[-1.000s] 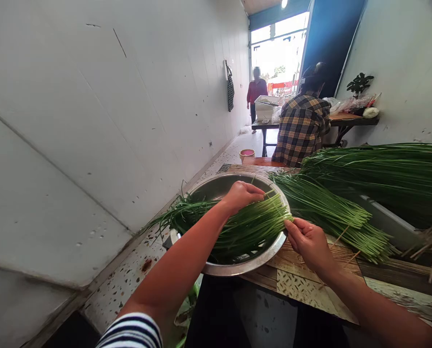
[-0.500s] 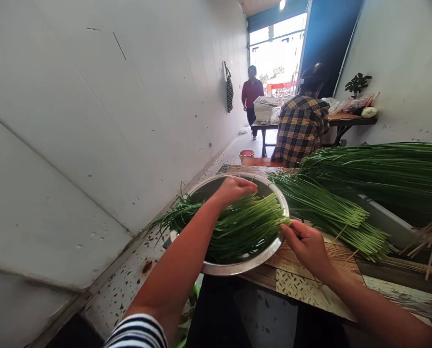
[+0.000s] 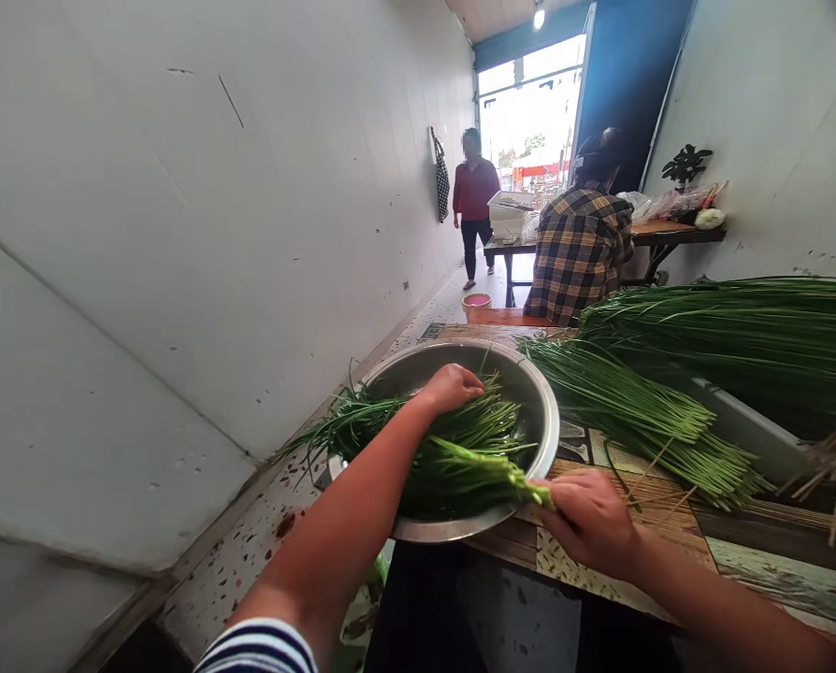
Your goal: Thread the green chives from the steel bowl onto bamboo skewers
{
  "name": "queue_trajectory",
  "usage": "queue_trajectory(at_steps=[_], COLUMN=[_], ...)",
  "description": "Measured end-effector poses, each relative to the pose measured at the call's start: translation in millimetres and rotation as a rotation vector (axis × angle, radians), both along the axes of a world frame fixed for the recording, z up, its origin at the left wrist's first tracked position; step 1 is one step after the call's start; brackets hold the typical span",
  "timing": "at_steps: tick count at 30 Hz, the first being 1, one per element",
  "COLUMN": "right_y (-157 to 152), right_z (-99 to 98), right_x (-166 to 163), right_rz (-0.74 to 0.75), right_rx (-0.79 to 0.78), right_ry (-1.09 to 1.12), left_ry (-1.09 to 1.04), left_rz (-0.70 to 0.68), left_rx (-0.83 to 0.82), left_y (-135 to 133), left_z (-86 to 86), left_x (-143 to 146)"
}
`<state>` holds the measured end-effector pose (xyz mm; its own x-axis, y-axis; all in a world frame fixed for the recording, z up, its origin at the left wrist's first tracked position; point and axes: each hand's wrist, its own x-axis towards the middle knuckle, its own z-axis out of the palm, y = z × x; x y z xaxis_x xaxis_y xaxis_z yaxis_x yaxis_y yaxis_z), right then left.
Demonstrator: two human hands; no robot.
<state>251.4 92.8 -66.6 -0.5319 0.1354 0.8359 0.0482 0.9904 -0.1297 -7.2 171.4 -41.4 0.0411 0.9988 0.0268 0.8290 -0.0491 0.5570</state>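
Observation:
A wide metal bowl (image 3: 548,411) holds long green garlic chives (image 3: 492,411), their leafy tips hanging over its left rim. My right hand (image 3: 593,519) is closed around the pale stem ends of one bunch of garlic chives (image 3: 478,463), at the bowl's front right rim. That bunch's leaves trail back into the bowl. Over the far part of the bowl, my left hand (image 3: 452,388) reaches in with its fingers curled down on the other chives; its thumb and fingertips are partly hidden. My left forearm covers part of the leaves.
More chives (image 3: 656,402) lie on the wood-patterned table (image 3: 600,579) to the right, beside a grey container (image 3: 747,421) with a large pile (image 3: 741,318). A person in plaid (image 3: 579,243) sits ahead. Another person (image 3: 475,196) stands near a pink-lined bucket (image 3: 477,301). A wall rises at left.
My right hand has drawn a bunch of stem ends together and down toward me at the rim. My left hand has lowered, its fingers curling in. The standing person has come closer.

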Motion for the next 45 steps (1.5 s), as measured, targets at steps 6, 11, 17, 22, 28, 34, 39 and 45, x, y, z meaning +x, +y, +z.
queue_trajectory(at_steps=[6, 11, 17, 22, 28, 34, 39, 45], right_y=[-1, -1, -4, 5, 15, 17, 20, 21], right_z=[2.2, -1.5, 2.6, 9.7, 7.8, 6.0, 0.2, -1.1], right_x=[-3, -4, -5, -8, -9, -7, -7, -7], right_rz=[0.04, 0.059, -0.076, -0.232, -0.079, -0.058, -0.066, -0.058], right_rx=[0.033, 0.024, -0.273, -0.896, -1.296, -1.348, -1.353, -1.377], right_ry=[0.008, -0.008, 0.035, 0.131, 0.187, 0.17, 0.173, 0.159], left_ry=[0.293, 0.363, 0.052, -0.45, -0.666, -0.696, -0.669, -0.667], left_rz=[0.044, 0.043, 0.061, -0.007, 0.036, 0.043, 0.05, 0.071], left_rx=[-0.038, -0.112, -0.034, 0.005, -0.02, -0.051, -0.035, -0.041], left_y=[2, 2, -8, -19, -25, -27, -27, -31], left_z=[-11.6, -7.4, 20.5, 31.7, 33.5, 38.0, 37.5, 44.0], left_x=[14, 27, 25, 20, 25, 32, 36, 43])
